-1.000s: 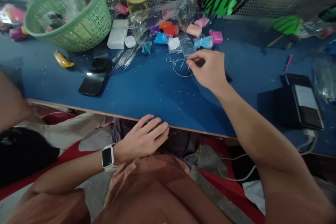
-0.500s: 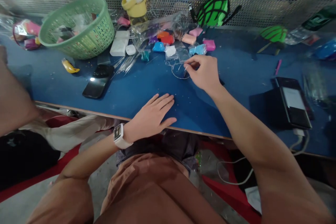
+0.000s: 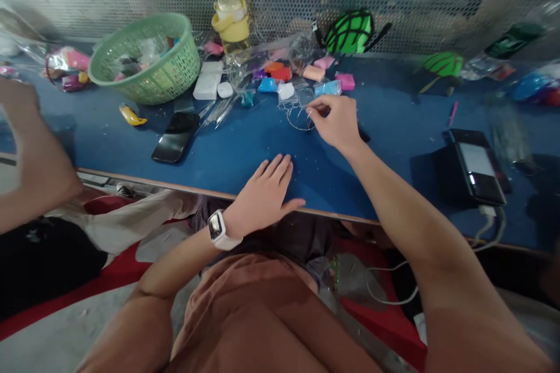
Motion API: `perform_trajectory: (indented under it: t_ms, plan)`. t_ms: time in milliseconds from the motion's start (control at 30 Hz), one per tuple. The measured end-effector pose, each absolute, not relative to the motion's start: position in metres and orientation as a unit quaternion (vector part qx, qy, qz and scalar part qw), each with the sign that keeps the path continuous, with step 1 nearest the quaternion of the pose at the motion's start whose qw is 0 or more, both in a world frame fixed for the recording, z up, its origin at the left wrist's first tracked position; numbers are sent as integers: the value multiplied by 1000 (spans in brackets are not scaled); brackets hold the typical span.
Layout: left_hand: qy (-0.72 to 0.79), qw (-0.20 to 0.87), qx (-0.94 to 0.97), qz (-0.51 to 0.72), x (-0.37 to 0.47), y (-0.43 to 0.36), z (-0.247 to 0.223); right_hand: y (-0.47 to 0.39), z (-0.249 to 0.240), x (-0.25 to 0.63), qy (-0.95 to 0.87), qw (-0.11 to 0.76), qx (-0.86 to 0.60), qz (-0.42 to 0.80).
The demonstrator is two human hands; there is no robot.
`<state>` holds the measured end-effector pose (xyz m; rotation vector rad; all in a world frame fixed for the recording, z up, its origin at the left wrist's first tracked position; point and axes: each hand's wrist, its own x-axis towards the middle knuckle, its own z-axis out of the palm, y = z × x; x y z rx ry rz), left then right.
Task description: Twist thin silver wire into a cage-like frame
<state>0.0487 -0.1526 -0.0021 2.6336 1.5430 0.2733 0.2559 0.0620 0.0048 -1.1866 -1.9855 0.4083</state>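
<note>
Thin silver wire [image 3: 298,119] is pinched in our right hand [image 3: 336,122] fingers; it may slip among the clay packets [image 3: 301,77], our left hand [image 3: 265,195] lying flat with fingers apart on the counter [image 3: 394,145].

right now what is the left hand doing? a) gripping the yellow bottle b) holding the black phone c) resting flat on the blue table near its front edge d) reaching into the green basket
c: the left hand, with a white watch on its wrist, lies palm down with fingers spread on the blue table near the front edge, holding nothing; the black phone and the green basket sit well away from it.
</note>
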Motion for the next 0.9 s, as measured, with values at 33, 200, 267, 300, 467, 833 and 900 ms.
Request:
perform_trajectory:
  t_ms: [33,200,267,300,467,833,900]
  plan:
    - [488,39,868,88,47,-158,-6,62,4,256,-781,384,-465,159]
    - [403,19,895,193,38,-206,-24,63,1,256,-786,377,-461,164]
    - [451,13,867,211,47,-201,-23,63,0,255,-784,380,-462,165]
    - [488,10,850,197,54,-191,-21,62,1,254,-783,383,-462,166]
    - [566,55,817,91,86,-133,-7,62,4,255,-776,394,-465,163]
    - [216,247,941,84,16,-244,-130,62,6,258,-777,379,-474,170]
    - [283,240,925,79,11,-237,-141,61,7,257,-776,381,-474,170]
